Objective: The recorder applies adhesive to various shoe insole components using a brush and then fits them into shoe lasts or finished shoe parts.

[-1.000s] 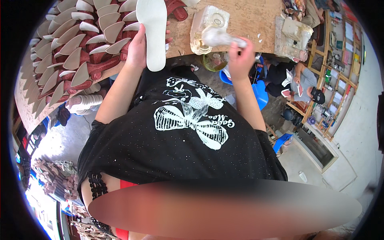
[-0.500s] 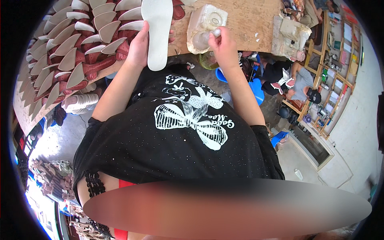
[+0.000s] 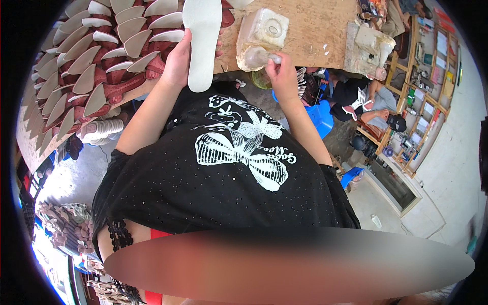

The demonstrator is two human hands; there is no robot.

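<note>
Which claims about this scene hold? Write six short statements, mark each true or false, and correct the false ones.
1. The left hand holds a sole-shaped piece. True.
2. The right hand pinches a whitish tool near a white block. True.
3. The sole-shaped piece is black. False: it is white.
4. Dark red pieces and pale pointed pieces crowd the left part of the table. True.
5. The white block stands to the left of the left hand. False: it stands to its right.
6. The person wears a plain white top. False: it is a black shirt with a white print.
</note>
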